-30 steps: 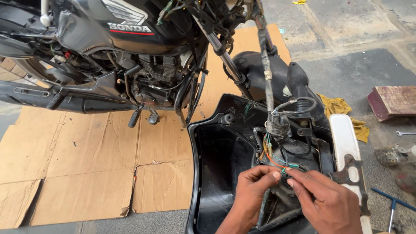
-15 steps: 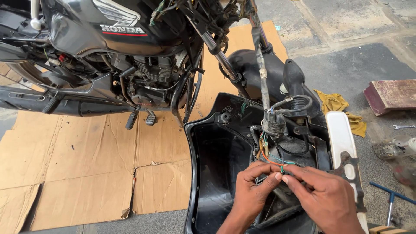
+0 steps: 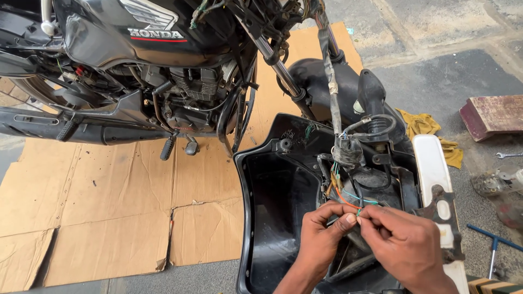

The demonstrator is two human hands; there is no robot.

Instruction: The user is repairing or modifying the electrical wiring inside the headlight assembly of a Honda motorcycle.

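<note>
A black motorcycle headlight cowl (image 3: 272, 190) lies open side up in front of me, with a wiring bundle (image 3: 348, 155) and several thin coloured wires (image 3: 348, 198) coming out of it. My left hand (image 3: 321, 239) and my right hand (image 3: 403, 245) meet over the cowl's inside, thumbs and forefingers pinching the ends of those thin wires together. A taped cable (image 3: 329, 81) runs up from the bundle toward the motorcycle's handlebar area.
A black motorcycle (image 3: 147, 71) stands on flattened cardboard (image 3: 109, 218) at the left. A yellow rag (image 3: 425, 125), a reddish wooden block (image 3: 493, 114), a spanner (image 3: 509, 155) and a blue-handled tool (image 3: 493, 245) lie on the pavement at right.
The view has shifted slightly. Both hands stay on the thin wires, with the fingertips drawn closer together at the wire ends.
</note>
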